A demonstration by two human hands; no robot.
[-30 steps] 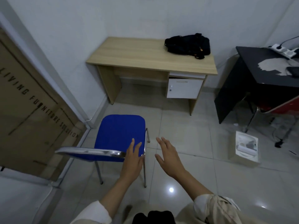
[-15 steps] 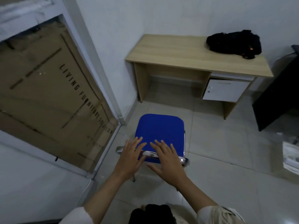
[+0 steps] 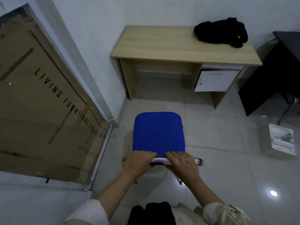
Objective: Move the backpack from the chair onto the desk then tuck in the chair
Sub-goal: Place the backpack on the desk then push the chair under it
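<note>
A black backpack (image 3: 221, 32) lies on the right end of the light wooden desk (image 3: 162, 44), which stands against the far wall. A chair (image 3: 158, 133) with a blue seat and chrome frame stands on the tiled floor some way in front of the desk, facing its open kneehole. My left hand (image 3: 140, 162) and my right hand (image 3: 182, 162) are side by side on top of the chair's backrest, fingers curled over its front edge. The backrest is mostly hidden under my hands.
A large cardboard box (image 3: 40, 103) printed with "LIVING FURNITURE SOLUTION" leans at the left. A black table (image 3: 276, 70) stands to the right of the desk. A small flat carton (image 3: 280, 140) lies on the floor at the right. The desk has a white cabinet door (image 3: 214, 81).
My hands went from open above the chair to gripping its backrest. My view has swung so that the chair is straight ahead of me, in line with the desk.
</note>
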